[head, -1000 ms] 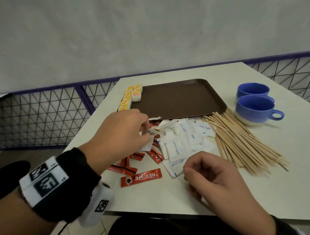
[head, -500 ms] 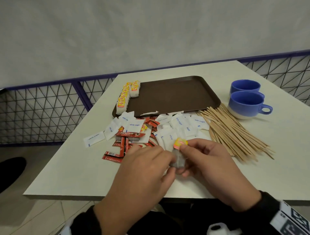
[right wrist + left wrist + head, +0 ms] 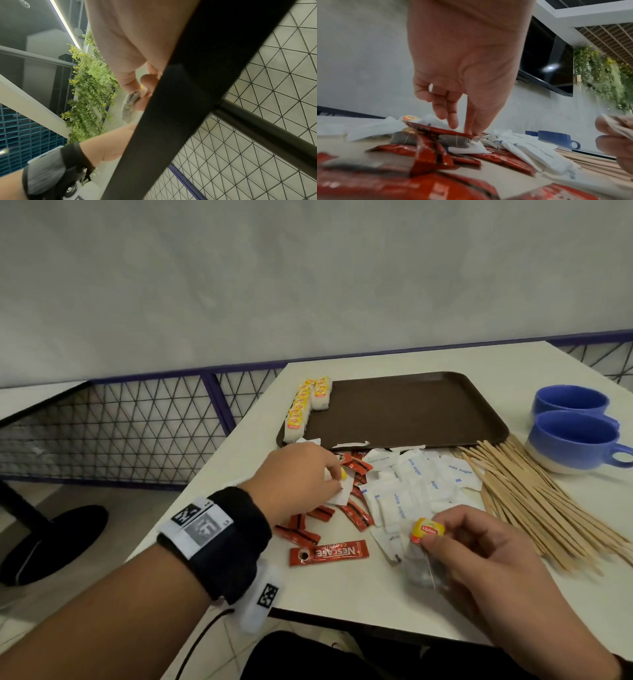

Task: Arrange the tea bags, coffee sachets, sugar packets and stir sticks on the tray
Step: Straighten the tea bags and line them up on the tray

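A brown tray (image 3: pixel 411 409) lies at the table's far side, with a row of tea bags (image 3: pixel 301 409) along its left edge. In front of it lie white sugar packets (image 3: pixel 411 484), red coffee sachets (image 3: pixel 329 553) and a fan of wooden stir sticks (image 3: pixel 534 494). My left hand (image 3: pixel 337 482) pinches a tea bag (image 3: pixel 428 140) among the sachets; in the left wrist view the left hand's (image 3: pixel 471 133) thumb and forefinger meet at the bag's corner. Near the front edge, my right hand (image 3: pixel 435 542) holds a yellow-tagged tea bag (image 3: pixel 428 530) above the table; the tea bag (image 3: pixel 129 104) dangles below the right hand (image 3: pixel 142 92).
Two blue cups (image 3: pixel 575 440) stand right of the tray, close to the stir sticks. A black table edge (image 3: pixel 171 108) crosses the right wrist view. A wire mesh fence (image 3: pixel 120 433) runs behind and left of the table.
My left hand brought a tea bag to the front and my right hand took it. The left hand then went back to the pile, and the right still holds that bag.
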`<action>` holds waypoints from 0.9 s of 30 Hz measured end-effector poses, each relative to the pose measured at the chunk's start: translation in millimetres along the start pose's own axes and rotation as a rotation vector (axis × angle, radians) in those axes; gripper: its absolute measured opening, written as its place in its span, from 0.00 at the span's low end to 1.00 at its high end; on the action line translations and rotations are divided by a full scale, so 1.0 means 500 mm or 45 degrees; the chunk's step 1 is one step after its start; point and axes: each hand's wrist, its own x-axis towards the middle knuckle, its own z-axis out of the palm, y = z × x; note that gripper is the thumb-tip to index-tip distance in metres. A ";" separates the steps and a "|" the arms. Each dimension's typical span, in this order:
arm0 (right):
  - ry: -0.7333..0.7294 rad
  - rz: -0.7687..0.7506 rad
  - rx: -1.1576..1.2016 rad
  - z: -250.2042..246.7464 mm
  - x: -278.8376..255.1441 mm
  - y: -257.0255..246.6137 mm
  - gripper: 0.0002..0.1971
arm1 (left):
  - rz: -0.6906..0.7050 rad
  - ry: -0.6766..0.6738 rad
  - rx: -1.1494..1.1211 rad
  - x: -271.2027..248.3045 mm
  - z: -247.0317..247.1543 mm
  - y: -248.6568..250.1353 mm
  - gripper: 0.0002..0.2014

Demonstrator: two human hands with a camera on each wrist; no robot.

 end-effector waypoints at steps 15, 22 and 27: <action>-0.056 -0.020 0.016 0.005 0.000 -0.009 0.10 | -0.246 -0.002 0.314 0.036 -0.018 0.034 0.24; -0.044 0.006 0.074 0.004 0.000 -0.006 0.12 | -0.236 -0.006 0.298 0.028 -0.028 0.051 0.19; -0.015 0.025 0.204 0.003 0.000 -0.005 0.21 | -0.264 0.122 0.128 0.020 -0.040 0.045 0.14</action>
